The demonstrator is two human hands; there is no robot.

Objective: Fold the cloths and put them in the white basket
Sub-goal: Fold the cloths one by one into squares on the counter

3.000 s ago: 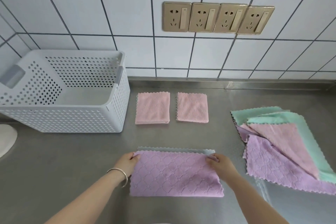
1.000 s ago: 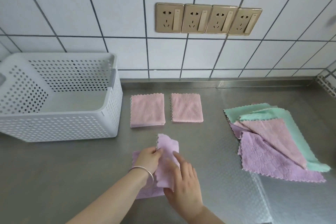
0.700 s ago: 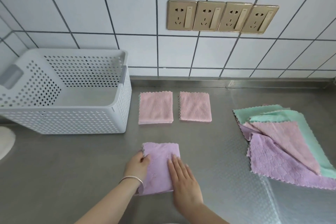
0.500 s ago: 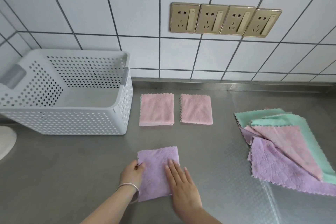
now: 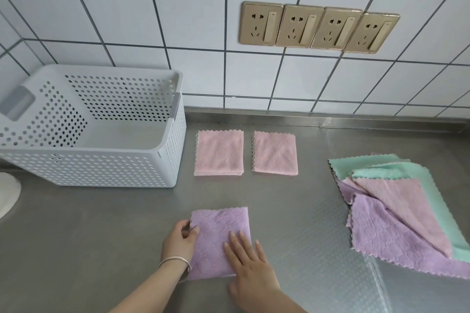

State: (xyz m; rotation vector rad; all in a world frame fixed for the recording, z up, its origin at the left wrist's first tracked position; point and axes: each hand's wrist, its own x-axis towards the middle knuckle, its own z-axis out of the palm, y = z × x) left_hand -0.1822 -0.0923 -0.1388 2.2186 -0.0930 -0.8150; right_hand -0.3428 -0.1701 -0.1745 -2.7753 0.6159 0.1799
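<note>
The basket (image 5: 101, 132) stands on the counter (image 5: 101, 223) at the frame's left, with two folded cloths (image 5: 219, 152) side by side just right of it. Lower centre lies another folded cloth (image 5: 218, 234) under both hands, the left hand (image 5: 179, 240) at its left edge, the right hand (image 5: 250, 262) on its right part. A heap of unfolded cloths (image 5: 396, 216) lies at the right.

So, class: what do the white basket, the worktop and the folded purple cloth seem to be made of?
White basket: likely moulded plastic, matt, with perforated walls. Worktop: probably stainless steel, a brushed grey sheen with a dimpled pattern on the right. Purple cloth: looks like soft microfibre, with an embossed nap and zigzag edges.
</note>
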